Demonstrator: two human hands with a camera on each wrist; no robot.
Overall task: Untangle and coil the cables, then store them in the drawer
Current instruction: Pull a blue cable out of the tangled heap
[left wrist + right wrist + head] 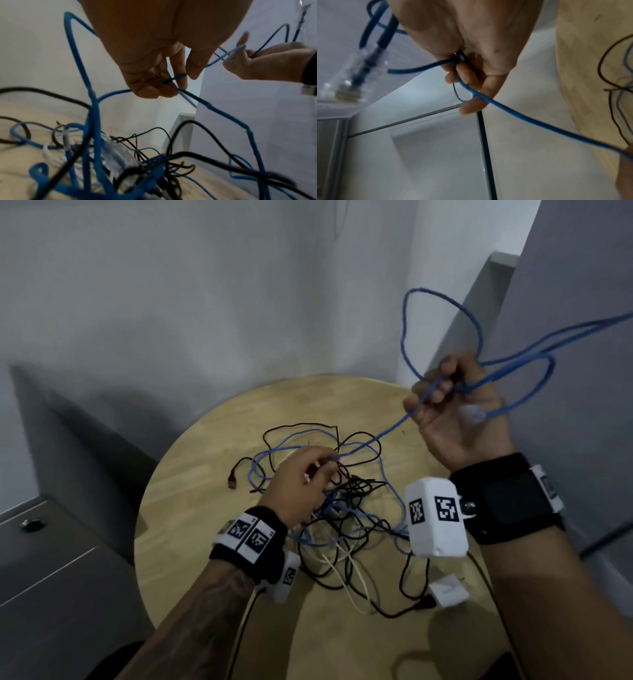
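A tangle of black, blue and white cables lies on the round wooden table. A blue network cable runs taut from the pile up to my right hand, raised above the table's far right edge. That hand grips several loops of the blue cable, and the clear plug hangs beside it. My left hand hovers over the pile and pinches the blue cable between its fingertips. The left wrist view shows more blue strands rising from the tangle.
A white charger block with a black lead sits at the table's near right. A black USB plug lies left of the tangle. A grey drawer cabinet with a round lock stands at the left, closed. Grey walls enclose the corner behind.
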